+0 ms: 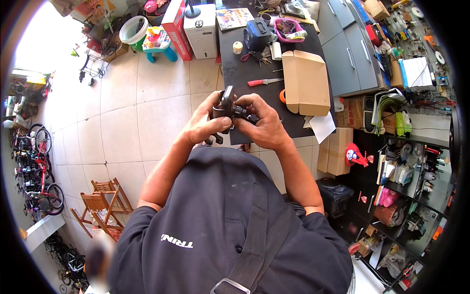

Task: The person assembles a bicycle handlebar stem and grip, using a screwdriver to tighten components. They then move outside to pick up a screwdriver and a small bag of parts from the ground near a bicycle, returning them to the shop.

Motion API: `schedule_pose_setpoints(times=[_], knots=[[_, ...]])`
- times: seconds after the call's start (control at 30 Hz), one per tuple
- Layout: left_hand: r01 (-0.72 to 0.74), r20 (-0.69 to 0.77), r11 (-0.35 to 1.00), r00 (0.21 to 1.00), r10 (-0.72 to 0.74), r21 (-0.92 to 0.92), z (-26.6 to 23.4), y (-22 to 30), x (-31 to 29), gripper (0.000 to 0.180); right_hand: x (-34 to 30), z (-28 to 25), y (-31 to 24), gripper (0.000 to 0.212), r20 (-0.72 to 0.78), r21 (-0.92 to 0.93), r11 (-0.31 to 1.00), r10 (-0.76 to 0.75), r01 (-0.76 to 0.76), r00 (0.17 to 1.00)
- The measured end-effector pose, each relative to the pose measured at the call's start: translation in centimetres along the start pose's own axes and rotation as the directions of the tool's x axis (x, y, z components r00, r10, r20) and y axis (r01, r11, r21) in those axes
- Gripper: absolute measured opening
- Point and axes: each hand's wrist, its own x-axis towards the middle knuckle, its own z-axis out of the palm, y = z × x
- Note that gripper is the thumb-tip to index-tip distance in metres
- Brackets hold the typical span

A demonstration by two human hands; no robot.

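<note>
Above the black worktop point(254, 73), left hand point(203, 122) and right hand point(264, 125) grip a black part point(227, 104); tiled floor point(147, 108) alongside.

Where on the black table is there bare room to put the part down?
Free: the black table strip between the red-handled knife and the hands, left of the cardboard box. Crowded: far end, around the black speaker and pink tray.

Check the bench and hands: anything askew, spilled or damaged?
Nothing spilled or visibly damaged. Both hands, left hand and right hand, hold a small black part above the near edge of the black table. The cardboard box lies with a flap open, and a red-handled knife lies loose beside it.
</note>
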Motion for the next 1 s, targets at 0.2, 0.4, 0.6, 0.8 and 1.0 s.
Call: schedule_pose_setpoints(times=[0.2,0.4,0.6,0.8,1.0], knots=[[0.019,0.009,1.0,1.0,-0.019,0.006,0.4,0.6,-0.1,0.084,-0.4,-0.4,0.3,0.039,0.11,0.302,0.926,0.201,-0.226,0.973],[-0.027,-0.011,1.0,1.0,0.026,-0.006,0.4,0.0,0.2,0.084,-0.7,-0.5,-0.2,0.037,0.056,0.236,0.953,0.18,-0.188,0.982],[0.0,0.014,0.997,1.0,0.001,-0.073,0.6,0.1,0.1,0.084,-0.6,-0.1,-0.1,0.041,0.036,0.376,0.907,0.191,-0.191,0.981],[0.052,-0.007,0.996,0.999,-0.053,-0.07,1.0,0.2,-0.2,0.089,-0.6,-0.8,0.9,0.034,0.083,0.426,0.878,0.202,-0.218,0.976],[0.07,-0.008,0.997,0.997,-0.071,-0.021,0.8,0.3,0.0,0.09,-0.3,-1.0,0.8,0.049,0.133,0.508,0.823,0.217,-0.254,0.967]])
